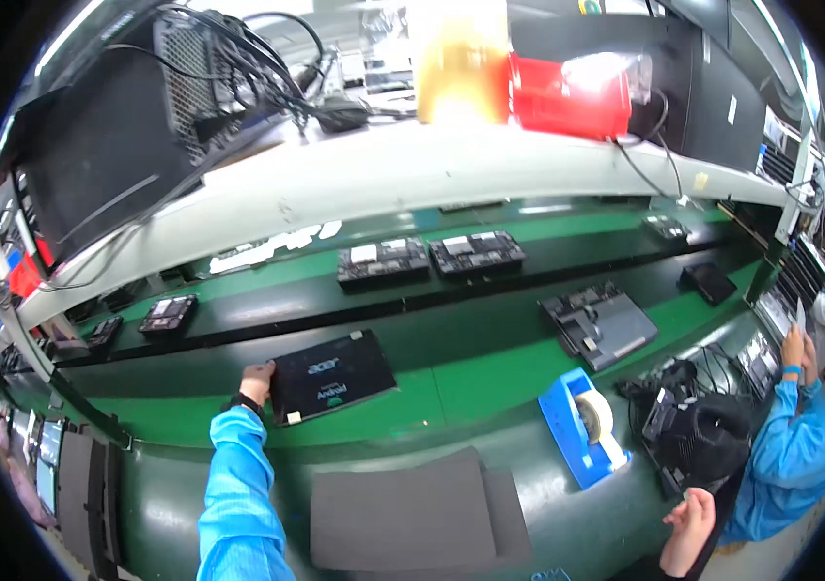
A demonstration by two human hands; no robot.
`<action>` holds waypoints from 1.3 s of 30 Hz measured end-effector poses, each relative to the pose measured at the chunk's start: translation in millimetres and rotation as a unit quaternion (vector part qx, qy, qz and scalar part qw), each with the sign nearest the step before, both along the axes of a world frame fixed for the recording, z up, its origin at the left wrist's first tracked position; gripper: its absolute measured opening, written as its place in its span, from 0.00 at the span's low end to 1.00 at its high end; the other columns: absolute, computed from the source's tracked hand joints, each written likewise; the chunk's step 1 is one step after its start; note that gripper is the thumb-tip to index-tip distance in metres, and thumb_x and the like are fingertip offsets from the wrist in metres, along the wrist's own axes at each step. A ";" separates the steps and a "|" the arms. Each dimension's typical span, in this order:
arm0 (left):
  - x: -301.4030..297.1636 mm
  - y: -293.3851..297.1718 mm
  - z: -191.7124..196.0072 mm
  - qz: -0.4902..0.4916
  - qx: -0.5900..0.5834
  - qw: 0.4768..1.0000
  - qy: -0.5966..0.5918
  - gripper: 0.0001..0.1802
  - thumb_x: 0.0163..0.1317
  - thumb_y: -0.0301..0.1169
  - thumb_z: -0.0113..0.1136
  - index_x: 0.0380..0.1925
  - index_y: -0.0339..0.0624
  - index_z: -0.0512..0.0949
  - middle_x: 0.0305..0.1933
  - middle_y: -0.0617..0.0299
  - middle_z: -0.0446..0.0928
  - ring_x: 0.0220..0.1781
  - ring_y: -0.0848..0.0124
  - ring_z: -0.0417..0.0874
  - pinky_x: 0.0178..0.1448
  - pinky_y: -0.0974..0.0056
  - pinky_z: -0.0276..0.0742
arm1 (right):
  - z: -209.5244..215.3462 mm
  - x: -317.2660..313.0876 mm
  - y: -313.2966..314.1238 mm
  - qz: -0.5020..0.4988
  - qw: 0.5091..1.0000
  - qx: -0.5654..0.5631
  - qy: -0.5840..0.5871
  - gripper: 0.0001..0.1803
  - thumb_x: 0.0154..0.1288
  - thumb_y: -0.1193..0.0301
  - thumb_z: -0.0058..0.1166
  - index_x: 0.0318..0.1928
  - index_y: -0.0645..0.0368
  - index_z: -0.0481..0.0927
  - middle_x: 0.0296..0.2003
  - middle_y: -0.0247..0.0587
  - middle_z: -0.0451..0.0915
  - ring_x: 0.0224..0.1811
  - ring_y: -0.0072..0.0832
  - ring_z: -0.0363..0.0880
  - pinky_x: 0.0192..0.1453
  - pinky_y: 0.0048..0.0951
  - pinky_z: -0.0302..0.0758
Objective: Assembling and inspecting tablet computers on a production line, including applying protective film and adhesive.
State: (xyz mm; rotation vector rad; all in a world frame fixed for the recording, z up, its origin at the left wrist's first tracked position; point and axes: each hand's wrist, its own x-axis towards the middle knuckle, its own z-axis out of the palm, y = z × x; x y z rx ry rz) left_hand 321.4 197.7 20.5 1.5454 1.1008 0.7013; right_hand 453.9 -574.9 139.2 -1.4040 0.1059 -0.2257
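The left hand (256, 381) reaches forward over the counter (490, 373) and grips the left edge of a closed black laptop (332, 376). The fingers wrap that edge, so the hand is grasping the laptop, not resting on it. The laptop lies flat, lid up, slightly skewed to the belt lines, partly on the dark conveyor strip (470, 324) and partly on the green surface nearer the person. A grip at the short edge suits sliding or pivoting a flat unit; this is a judgement from the hold alone.

The right hand (689, 528) shows at the lower right edge, raised and apart from any object. Its fingers appear loosely open, holding nothing.

Surroundings:
- A grey mat (403, 513) lies on the near edge of the counter, directly below the laptop, with nothing on it.
- A blue tape dispenser (582, 426) stands to the right of the mat, well apart from the laptop.
- A grey open laptop base (601, 324) lies on the belt further right.
- Two dark component trays (430, 258) sit on the far lane.
- A black bundle of cables and adapters (693, 426) lies near the right hand.

Open green surface lies between the laptop and the mat. A co-worker in a blue sleeve (800, 450) stands at the right.
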 end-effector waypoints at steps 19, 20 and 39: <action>-111.7 -413.3 71.5 -0.042 -0.080 0.994 -0.053 0.35 0.61 0.40 0.57 0.63 0.34 0.58 0.63 0.47 0.55 0.64 0.58 0.60 0.67 0.58 0.58 | -26.8 0.8 207.3 0.529 0.826 -0.118 0.156 0.41 0.55 0.56 0.64 0.58 0.72 0.60 0.49 0.53 0.73 0.52 0.33 0.74 0.56 0.30 0.71; -111.0 -419.5 67.8 -0.036 -0.060 0.994 -0.086 0.36 0.59 0.37 0.58 0.64 0.35 0.56 0.63 0.48 0.54 0.65 0.58 0.58 0.68 0.58 0.57 | -32.5 -2.2 203.4 0.520 0.842 -0.081 0.117 0.41 0.54 0.59 0.65 0.59 0.70 0.59 0.49 0.50 0.73 0.51 0.31 0.73 0.56 0.30 0.71; -108.5 -420.4 64.5 -0.135 0.115 0.944 -0.279 0.69 0.40 0.66 0.65 0.69 0.37 0.38 0.71 0.53 0.48 0.71 0.61 0.53 0.71 0.55 0.50 | -45.8 -4.1 163.9 0.549 0.808 0.032 -0.210 0.68 0.40 0.42 0.70 0.70 0.61 0.40 0.66 0.56 0.54 0.69 0.42 0.53 0.71 0.42 0.50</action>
